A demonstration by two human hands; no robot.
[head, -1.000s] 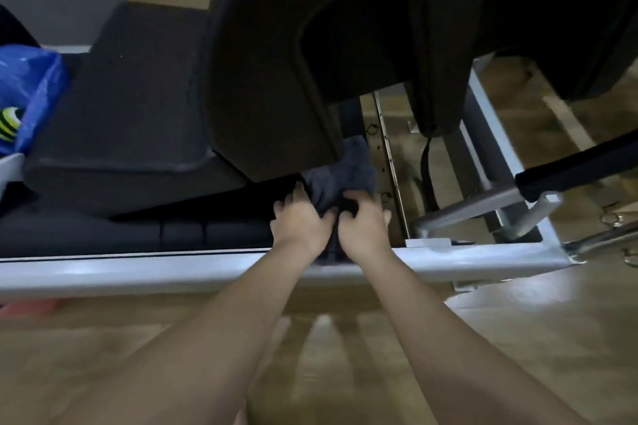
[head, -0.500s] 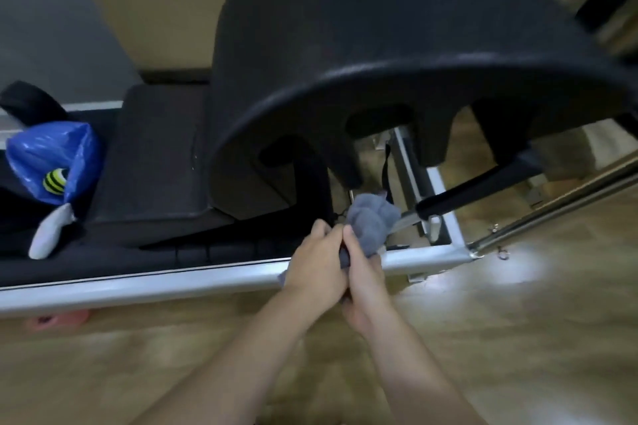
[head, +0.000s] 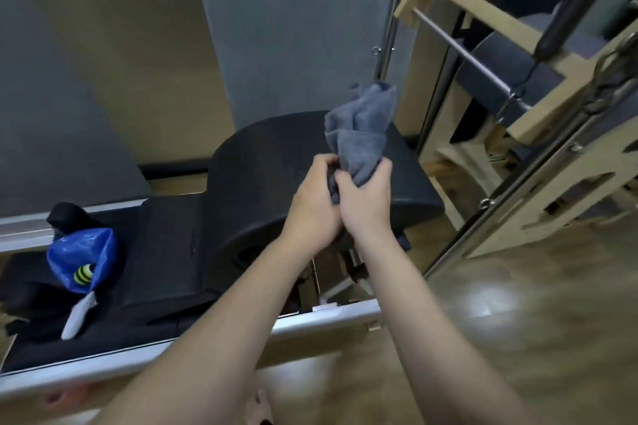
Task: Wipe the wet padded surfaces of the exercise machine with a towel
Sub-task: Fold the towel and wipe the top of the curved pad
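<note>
A grey towel (head: 359, 128) is bunched up and lifted in the air in front of me. My left hand (head: 316, 197) and my right hand (head: 366, 198) are side by side, both gripping the towel's lower end, its loose upper part sticking up above them. Below and behind the hands stands the black padded arc (head: 255, 162) of the exercise machine, resting on the black padded carriage (head: 162, 252) inside the silver frame rail (head: 328, 321). The towel hangs clear of the padding.
A blue plastic bag (head: 81, 255) with a striped yellow-black ball and a white cloth lies on the pad at left. Wooden apparatus (head: 518, 134) with metal bars and chrome poles (head: 388, 10) stands at right. Wooden floor in front.
The hands have lifted the towel up from the low gap beside the carriage to above the arc. The view has risen and pulled back.
</note>
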